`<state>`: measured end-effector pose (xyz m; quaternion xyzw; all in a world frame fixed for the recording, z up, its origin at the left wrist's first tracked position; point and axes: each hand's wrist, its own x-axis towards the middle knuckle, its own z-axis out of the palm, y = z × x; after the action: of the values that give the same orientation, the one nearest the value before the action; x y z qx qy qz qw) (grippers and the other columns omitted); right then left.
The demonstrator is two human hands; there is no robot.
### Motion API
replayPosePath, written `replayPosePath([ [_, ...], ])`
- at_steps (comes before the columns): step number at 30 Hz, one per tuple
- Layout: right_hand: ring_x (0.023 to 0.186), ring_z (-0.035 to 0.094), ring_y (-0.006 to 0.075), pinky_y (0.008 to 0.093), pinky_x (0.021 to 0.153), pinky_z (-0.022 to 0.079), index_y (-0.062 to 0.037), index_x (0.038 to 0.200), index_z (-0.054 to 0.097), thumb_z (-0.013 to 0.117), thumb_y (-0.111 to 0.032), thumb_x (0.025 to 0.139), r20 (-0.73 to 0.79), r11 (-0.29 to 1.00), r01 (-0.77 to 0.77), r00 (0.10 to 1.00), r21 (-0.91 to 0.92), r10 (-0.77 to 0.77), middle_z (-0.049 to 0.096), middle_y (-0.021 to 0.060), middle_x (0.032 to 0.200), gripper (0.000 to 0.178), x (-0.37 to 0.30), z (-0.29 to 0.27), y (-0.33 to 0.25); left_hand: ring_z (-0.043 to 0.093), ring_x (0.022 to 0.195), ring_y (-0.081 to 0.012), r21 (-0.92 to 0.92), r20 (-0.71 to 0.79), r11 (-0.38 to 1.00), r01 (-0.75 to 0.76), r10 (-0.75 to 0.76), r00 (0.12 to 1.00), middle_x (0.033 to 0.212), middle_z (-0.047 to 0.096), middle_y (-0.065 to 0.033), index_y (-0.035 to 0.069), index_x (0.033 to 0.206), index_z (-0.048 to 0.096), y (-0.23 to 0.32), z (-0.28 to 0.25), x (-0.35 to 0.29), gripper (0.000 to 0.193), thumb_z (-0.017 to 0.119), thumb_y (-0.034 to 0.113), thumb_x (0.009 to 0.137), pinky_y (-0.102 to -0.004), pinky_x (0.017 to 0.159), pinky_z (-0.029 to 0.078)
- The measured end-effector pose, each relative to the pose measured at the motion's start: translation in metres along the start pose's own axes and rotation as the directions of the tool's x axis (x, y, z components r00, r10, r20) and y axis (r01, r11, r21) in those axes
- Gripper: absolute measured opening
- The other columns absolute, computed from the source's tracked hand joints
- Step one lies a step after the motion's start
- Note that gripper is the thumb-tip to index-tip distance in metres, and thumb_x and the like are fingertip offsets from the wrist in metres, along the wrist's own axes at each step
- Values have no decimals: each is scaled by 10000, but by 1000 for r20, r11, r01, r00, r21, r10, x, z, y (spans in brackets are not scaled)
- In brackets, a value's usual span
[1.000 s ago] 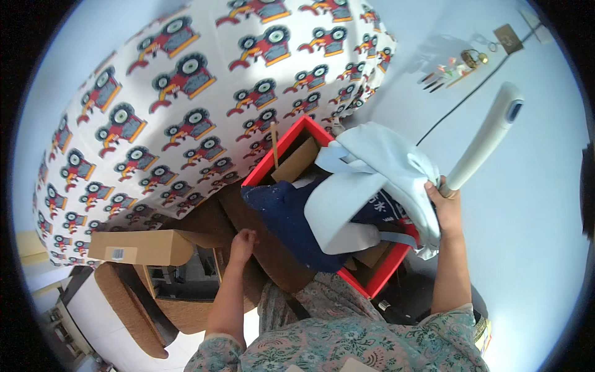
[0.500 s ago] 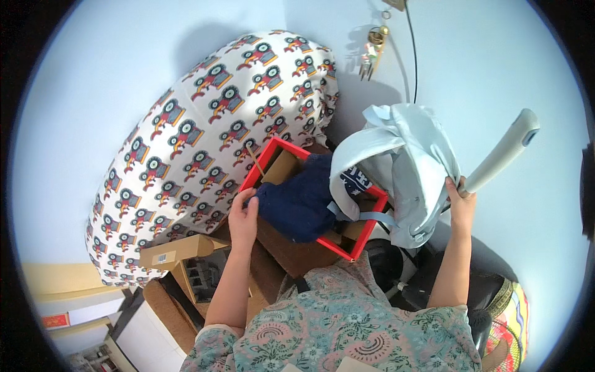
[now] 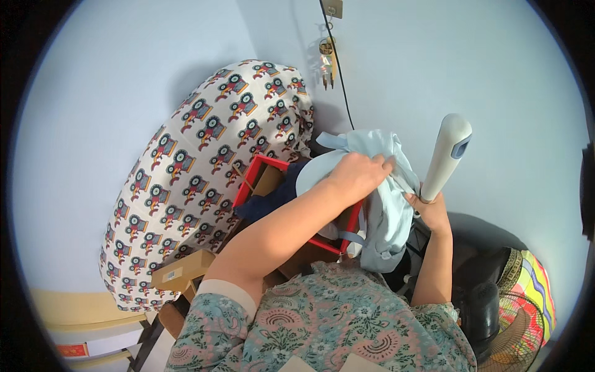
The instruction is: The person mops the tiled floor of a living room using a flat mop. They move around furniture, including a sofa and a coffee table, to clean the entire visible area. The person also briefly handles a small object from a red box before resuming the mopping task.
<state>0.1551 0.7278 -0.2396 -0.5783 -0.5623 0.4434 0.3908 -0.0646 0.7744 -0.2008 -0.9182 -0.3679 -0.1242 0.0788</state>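
Observation:
A light blue cloth sun hat (image 3: 385, 239) with a curved brim and a strap hangs in front of me, over the right side of a red-rimmed box (image 3: 270, 161). My left hand (image 3: 361, 177) reaches across and pinches the hat's fabric near its top. My right hand (image 3: 432, 214) is closed around the lower end of a thick white handle (image 3: 447, 155) with a blue-edged button, its fingers at the hat's edge. What the handle joins is hidden. Navy blue cloth (image 3: 266, 204) lies in the box, partly behind my left forearm.
A large bundle (image 3: 198, 142) in tractor-print cloth leans against the wall. At lower left sits a cardboard box (image 3: 183, 271). Keys (image 3: 326, 62) hang on the wall beside a black cable. A wire fan guard (image 3: 514, 332) and a colourful bag (image 3: 538, 291) are at lower right.
My left hand has left the navy cloth and crossed right to the hat's fabric. My right hand, with the handle and hat, has shifted left in view, and the handle stands more upright.

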Motion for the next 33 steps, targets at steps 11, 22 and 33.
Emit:
replayPosePath([
  [11,541,361,59,222,506,300,-34,923,660,624,-179,825,-222,991,129,968,39,-117,485,-45,617,179,-8,-49,4,625,778,-226,-152,-517,988,-14,-67,854,907,619,-28,154,1011,621,-89,-135,-13,356,596,24,680,-327,677,501],
  [22,605,408,35,211,540,343,-7,975,630,627,-159,815,-246,986,122,965,115,-91,620,-6,796,220,-12,-47,2,553,1056,-244,-179,-37,802,570,-584,811,1173,567,-119,116,1163,560,-239,-115,-162,339,411,84,860,-306,887,426],
  [33,675,491,71,235,624,405,-6,890,631,658,-190,801,-306,996,29,952,84,-1,607,7,741,206,35,-57,-3,620,795,-344,725,324,532,437,-824,465,884,637,-187,77,1127,548,-307,-47,-247,335,434,82,812,-417,695,494],
])
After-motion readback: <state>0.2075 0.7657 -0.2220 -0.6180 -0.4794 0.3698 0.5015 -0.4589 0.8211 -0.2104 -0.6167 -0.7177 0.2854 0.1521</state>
